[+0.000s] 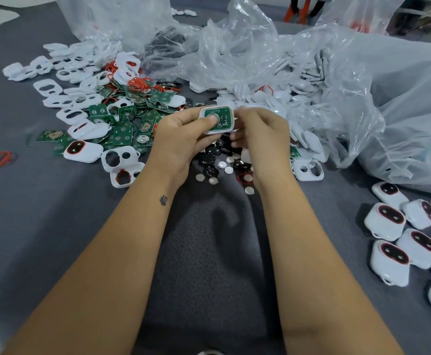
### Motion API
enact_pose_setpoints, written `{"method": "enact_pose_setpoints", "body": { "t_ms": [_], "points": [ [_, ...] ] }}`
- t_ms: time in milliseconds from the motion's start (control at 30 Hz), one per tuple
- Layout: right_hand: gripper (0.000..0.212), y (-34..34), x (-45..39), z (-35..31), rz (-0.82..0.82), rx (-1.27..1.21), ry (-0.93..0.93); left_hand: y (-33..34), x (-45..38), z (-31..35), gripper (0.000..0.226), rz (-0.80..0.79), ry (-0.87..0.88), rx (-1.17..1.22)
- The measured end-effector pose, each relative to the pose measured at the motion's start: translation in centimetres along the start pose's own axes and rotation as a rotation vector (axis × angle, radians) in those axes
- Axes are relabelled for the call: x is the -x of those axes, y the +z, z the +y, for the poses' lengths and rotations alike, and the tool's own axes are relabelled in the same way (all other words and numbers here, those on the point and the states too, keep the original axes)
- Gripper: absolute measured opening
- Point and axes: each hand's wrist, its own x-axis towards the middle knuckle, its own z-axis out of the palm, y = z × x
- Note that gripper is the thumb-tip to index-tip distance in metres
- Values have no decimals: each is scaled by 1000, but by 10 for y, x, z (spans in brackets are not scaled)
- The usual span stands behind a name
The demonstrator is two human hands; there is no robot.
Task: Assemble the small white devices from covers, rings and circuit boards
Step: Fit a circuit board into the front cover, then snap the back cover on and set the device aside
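Grey table (55,226), fingers (210,120) on device (218,120).

Even soft light; edges warped, perhaps blurred.

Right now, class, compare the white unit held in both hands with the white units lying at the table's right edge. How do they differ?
The held unit shows its open side, with a green circuit board inside; the finished units show dark, red-rimmed windows. The held unit is gripped by the left hand, its thumb pressing the board, and the right hand; the finished units lie loose on the grey table. Both have rounded white shells.
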Motion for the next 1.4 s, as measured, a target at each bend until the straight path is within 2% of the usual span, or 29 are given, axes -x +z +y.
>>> {"method": "enact_pose_setpoints", "body": {
  "t_ms": [67,167,233,333,467,567,633,700,800,933,1067,1133,1267,1400],
  "points": [
    [17,-9,-3,-6,76,-121,27,0,0,0,12,22,-16,30],
    [19,-31,-7,-11,214,-142,5,-2,-1,2,12,47,-32,88],
    [21,-48,-9,-13,285,-45,-8,-3,-2,4,13,58,-35,111],
    [26,-71,-12,-13,306,261,-19,-2,-2,4,14,82,-37,99],
    [28,-78,-11,-14,161,538,-31,-1,-1,5,16,92,-31,54],
    [12,-65,-7,-12,-24,735,-68,-2,0,5,17,100,-25,14],
    [34,-53,-5,-11,-81,935,-77,-2,0,5,19,99,-21,-1],
    [41,-42,-5,-11,-123,1132,-66,-2,0,5,20,100,-20,-12],
    [26,-30,-7,-10,-165,1230,-72,-2,1,5,20,111,-20,-7],
    [19,-24,-11,-8,-164,1198,-122,-4,-1,5,18,144,-26,22],
    [30,-25,-11,5,-99,1095,-192,-4,-3,4,15,136,-30,69],
    [38,-29,-10,10,-91,936,-223,-3,-3,4,14,140,-19,111],
    [40,-31,-6,9,-82,499,-270,-2,-4,4,20,179,10,97],
    [43,-27,-3,4,-125,261,-315,-3,-4,3,16,162,9,116]
  ]
}}
